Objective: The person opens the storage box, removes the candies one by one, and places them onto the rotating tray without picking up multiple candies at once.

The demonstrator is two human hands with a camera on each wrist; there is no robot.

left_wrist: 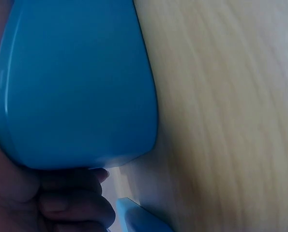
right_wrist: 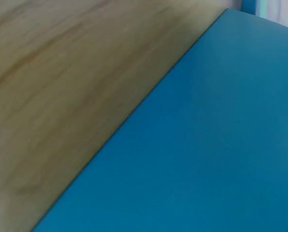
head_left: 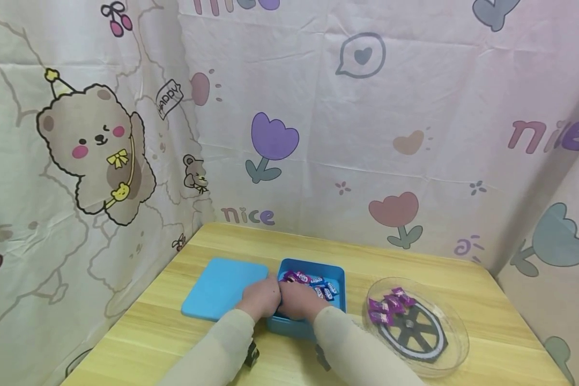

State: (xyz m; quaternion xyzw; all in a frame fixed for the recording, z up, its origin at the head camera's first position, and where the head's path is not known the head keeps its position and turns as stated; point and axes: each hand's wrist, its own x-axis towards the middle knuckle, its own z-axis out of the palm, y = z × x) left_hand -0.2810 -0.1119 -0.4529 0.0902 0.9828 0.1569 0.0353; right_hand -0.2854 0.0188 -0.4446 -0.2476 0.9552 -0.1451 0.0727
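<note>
A blue box (head_left: 291,328), its top uncovered, stands on the table with several small wrapped candies (head_left: 329,292) inside, in purple, pink and blue wrappers. At the box's front left corner, my left hand (head_left: 262,298) grips the rim. In the left wrist view its curled fingers (left_wrist: 76,205) lie against the outer wall. My right hand (head_left: 299,301) is over the front left part of the box, right against the left hand. Its fingertips are hidden, and I cannot tell what they hold. The right wrist view shows only the box wall (right_wrist: 197,145) and wood.
A flat blue lid (head_left: 222,289) lies left of the box. To the right, a clear round dish (head_left: 455,351) holds several purple wrapped candies (head_left: 391,305) and a dark wheel-shaped design (head_left: 410,324). Patterned cloth (head_left: 318,134) hangs behind and beside the wooden table (head_left: 251,236).
</note>
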